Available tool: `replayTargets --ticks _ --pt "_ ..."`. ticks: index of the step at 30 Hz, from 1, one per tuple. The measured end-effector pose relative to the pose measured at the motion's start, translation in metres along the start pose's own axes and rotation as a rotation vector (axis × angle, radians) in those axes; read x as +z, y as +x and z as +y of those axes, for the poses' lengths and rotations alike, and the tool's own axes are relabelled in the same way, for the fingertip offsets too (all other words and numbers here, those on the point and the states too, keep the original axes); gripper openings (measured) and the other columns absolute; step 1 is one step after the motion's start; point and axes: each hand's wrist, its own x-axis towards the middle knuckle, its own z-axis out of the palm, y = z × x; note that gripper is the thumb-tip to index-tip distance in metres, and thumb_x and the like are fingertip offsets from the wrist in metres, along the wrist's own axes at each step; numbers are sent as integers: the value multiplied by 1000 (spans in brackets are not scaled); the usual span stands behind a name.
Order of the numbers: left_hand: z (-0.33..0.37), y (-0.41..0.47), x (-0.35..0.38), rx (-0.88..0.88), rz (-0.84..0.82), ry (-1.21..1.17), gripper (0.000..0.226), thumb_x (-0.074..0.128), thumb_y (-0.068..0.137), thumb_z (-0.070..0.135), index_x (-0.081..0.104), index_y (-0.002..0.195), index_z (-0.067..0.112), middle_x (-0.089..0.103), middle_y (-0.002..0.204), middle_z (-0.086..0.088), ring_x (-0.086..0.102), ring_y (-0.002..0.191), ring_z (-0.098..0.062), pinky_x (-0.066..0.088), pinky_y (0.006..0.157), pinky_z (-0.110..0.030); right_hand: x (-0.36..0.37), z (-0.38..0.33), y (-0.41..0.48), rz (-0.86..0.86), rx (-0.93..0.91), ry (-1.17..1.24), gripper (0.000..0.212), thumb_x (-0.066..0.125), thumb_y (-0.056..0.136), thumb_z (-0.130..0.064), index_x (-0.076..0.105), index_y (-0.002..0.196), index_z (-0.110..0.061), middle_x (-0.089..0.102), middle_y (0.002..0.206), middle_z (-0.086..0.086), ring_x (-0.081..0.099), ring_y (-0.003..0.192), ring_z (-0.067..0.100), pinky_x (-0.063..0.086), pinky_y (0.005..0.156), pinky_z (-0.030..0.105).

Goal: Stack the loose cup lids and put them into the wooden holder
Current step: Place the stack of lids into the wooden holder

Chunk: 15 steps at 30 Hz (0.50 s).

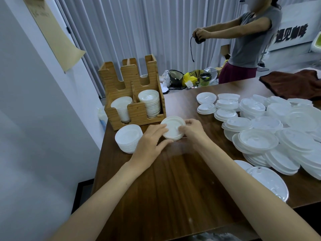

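Across the tabletop (173, 180) a heap of loose lids (278, 129) sprawls at right, the wooden holder (137, 110) stands far left with both front slots part-filled and a spare stack (128, 138) crowding its foot, and just before it the left hand (151, 141) and right hand (192, 129) pinch opposite rims of a small lid stack (173, 126), likely squaring it.
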Motion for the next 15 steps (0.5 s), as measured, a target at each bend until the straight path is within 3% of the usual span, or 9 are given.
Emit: replayTargets --ticks 3,7,11,15 --pt "1 17 -12 -317 80 -147 38 63 88 28 55 123 15 56 116 3 51 107 -9 42 89 -18 -3 -7 3 -28 -44 1 30 55 89 6 53 117 0 59 112 16 62 93 27 56 54 29" --pt "2 46 -24 -809 -64 -700 33 63 89 23 53 120 15 63 115 -6 62 100 -16 56 79 -31 10 -17 7 -106 -62 -11 32 59 88 1 55 120 1 62 113 18 65 90 25 59 57 31" --pt "0 70 -43 -881 -111 -821 26 64 86 6 61 112 7 66 108 -10 64 93 -19 58 67 -27 20 -34 14 -168 -82 -26 35 68 86 -6 58 119 0 65 112 17 67 90 24 57 54 27" --pt "-9 90 -51 -936 -103 -850 33 67 82 2 60 114 7 64 108 -8 62 95 -20 59 67 -29 31 -49 25 -151 -112 -65 36 70 83 -4 59 118 -2 65 110 15 68 92 26 58 56 28"
